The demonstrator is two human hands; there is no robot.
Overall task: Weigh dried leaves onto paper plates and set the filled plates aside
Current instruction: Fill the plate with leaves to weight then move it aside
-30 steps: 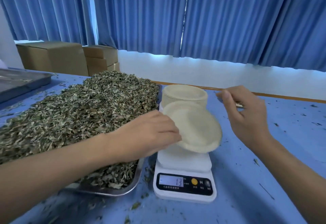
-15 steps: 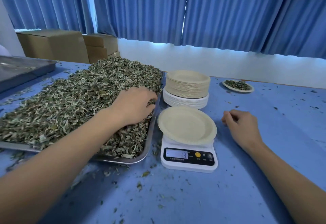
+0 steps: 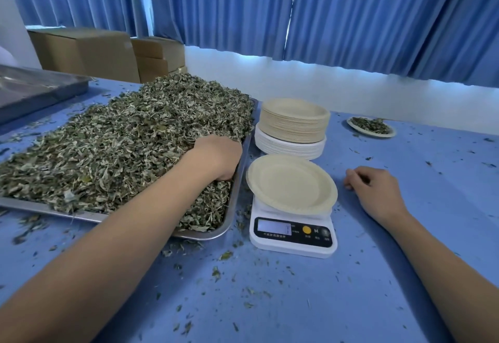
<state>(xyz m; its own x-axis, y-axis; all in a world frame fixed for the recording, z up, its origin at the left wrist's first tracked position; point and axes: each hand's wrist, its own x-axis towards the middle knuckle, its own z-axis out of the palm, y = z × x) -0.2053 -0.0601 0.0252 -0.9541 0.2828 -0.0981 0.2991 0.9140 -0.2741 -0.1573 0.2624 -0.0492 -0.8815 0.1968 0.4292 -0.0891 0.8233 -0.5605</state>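
Littering the blue worktop (image 3: 297, 302) short of both hands: loose leaf crumbs (image 3: 225, 255). Between the hands and slightly nearer than either sits a white digital kitchen scale (image 3: 293, 237), display lit, reading illegible. On its platform, just left of the right hand, is an empty round beige paper plate (image 3: 291, 183). Right hand (image 3: 375, 188) rests on the worktop, fingers loosely curled, holding nothing. Left hand (image 3: 216, 157), well apart from it, is sunk in the dried grey-green leaves (image 3: 121, 140), fingers curled down round a clump, tips buried. The leaves are heaped on a shallow steel tray (image 3: 229, 207), whose rim runs just right of the left hand, close beside the scale. Beyond the gap between the hands stands a stack of beige and white paper plates (image 3: 293, 126). Beyond the right hand, well apart: a small paper plate filled with leaves (image 3: 371, 126). Far beyond the left hand: a second steel tray (image 3: 35, 88), brown cardboard boxes (image 3: 86, 50), blue pleated curtains (image 3: 351, 18).
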